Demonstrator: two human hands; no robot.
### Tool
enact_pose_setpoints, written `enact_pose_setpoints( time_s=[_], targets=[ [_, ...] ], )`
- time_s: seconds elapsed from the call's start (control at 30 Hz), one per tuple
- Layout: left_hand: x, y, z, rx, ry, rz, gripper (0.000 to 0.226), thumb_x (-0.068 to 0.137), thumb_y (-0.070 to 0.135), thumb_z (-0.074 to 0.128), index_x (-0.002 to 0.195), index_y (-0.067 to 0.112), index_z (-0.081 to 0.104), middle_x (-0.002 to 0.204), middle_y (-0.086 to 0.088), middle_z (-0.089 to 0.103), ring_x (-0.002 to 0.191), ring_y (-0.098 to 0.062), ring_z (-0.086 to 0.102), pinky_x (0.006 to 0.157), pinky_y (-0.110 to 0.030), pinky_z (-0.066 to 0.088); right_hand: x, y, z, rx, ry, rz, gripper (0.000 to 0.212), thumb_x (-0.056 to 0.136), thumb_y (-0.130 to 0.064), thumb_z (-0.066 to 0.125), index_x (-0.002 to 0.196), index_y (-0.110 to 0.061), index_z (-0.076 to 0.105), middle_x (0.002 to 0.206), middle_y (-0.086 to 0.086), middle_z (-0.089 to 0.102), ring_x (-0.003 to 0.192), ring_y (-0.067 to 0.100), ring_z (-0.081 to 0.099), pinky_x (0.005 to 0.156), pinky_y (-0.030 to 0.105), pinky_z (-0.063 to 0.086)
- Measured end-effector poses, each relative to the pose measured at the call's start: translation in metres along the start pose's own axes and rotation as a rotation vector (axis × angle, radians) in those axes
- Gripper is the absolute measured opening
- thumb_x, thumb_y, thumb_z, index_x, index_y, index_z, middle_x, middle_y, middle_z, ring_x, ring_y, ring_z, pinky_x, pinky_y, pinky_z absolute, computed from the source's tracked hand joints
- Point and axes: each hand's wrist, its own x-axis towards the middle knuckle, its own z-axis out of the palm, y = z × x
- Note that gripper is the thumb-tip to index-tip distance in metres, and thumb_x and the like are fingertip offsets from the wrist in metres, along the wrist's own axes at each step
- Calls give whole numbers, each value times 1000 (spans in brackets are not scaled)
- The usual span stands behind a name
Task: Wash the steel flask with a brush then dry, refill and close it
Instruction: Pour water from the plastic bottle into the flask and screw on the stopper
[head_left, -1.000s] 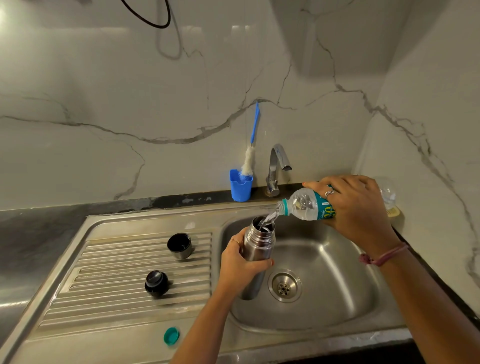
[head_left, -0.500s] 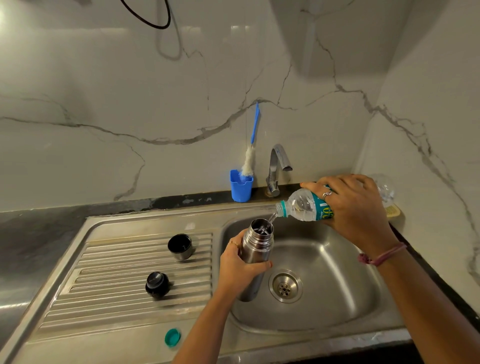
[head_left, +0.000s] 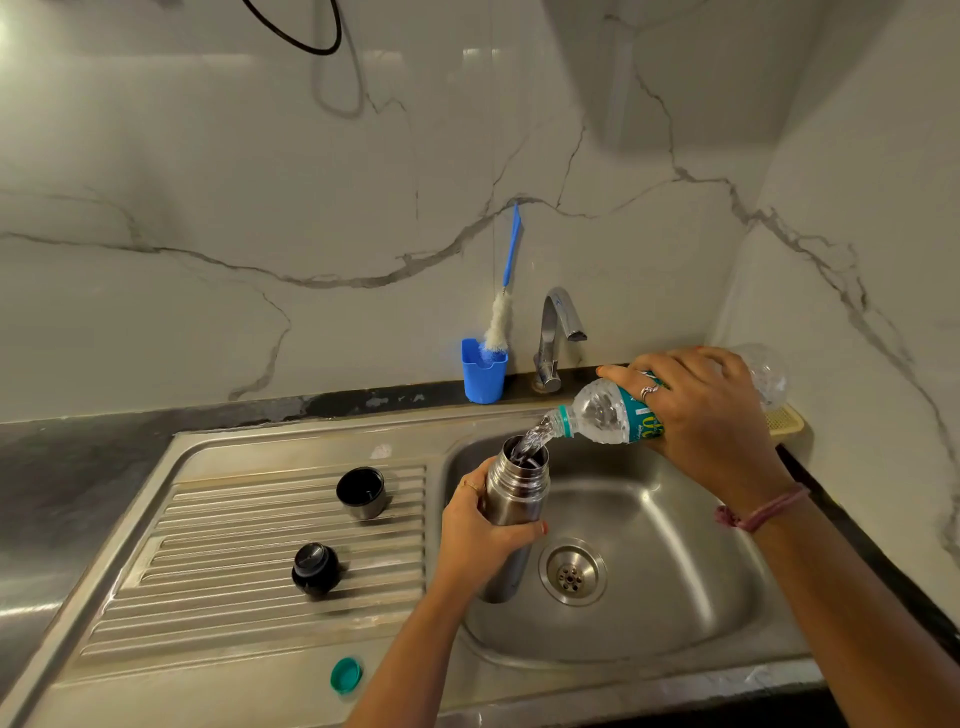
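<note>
My left hand grips the steel flask around its middle, holding it upright over the sink basin with its mouth uncovered. My right hand holds a clear plastic water bottle with a teal label, tipped nearly level. Water streams from its neck into the flask's mouth. On the ribbed drainboard stand the flask's steel cup lid and its black stopper. A blue-handled bottle brush stands in a blue holder by the wall.
A steel tap rises behind the basin. The bottle's teal cap lies on the sink's front rim. A yellowish tray sits at the back right corner. Marble walls close in behind and to the right.
The water stream from the bottle into the flask has thickened. Both hands stay almost where they were.
</note>
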Motion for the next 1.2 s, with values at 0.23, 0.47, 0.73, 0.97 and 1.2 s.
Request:
enact_pose_setpoints(
  time_s=[0.23,0.47,0.73,0.97,1.2],
  targets=[
    [1,-2,1,18,2,-1,92,49,34,92,132,36,53,120,14,65,111,-8,61,96,-40,54,-1,2,2,3,-3,5,77,55,-40,88,126,-26,61,108,3,65,95,27,60,88,43,36],
    [2,-4,2,21,-4,-14,92,51,30,93,133,37,52,120,15,65,109,-5,61,95,-37,55,1,3,3,20,2,13,76,55,-38,89,125,-25,61,108,5,66,95,29,61,88,44,39],
    [4,-5,3,19,-8,-14,89,53,26,94,129,42,50,119,15,64,109,-5,61,95,-34,54,4,7,2,-4,9,-7,75,57,-37,88,125,-25,60,108,4,64,97,29,60,90,45,36],
    [5,-6,5,9,1,-18,86,50,27,94,121,50,50,119,13,65,107,-5,62,95,-35,55,7,8,1,-13,15,-41,77,54,-32,90,125,-24,61,109,5,65,99,29,60,91,47,40],
    [7,-8,7,16,9,-12,85,51,21,96,115,51,50,118,13,65,107,-3,62,95,-33,54,11,11,0,-22,55,-76,76,52,-28,92,122,-20,64,108,9,66,97,32,62,90,48,43]
  ],
)
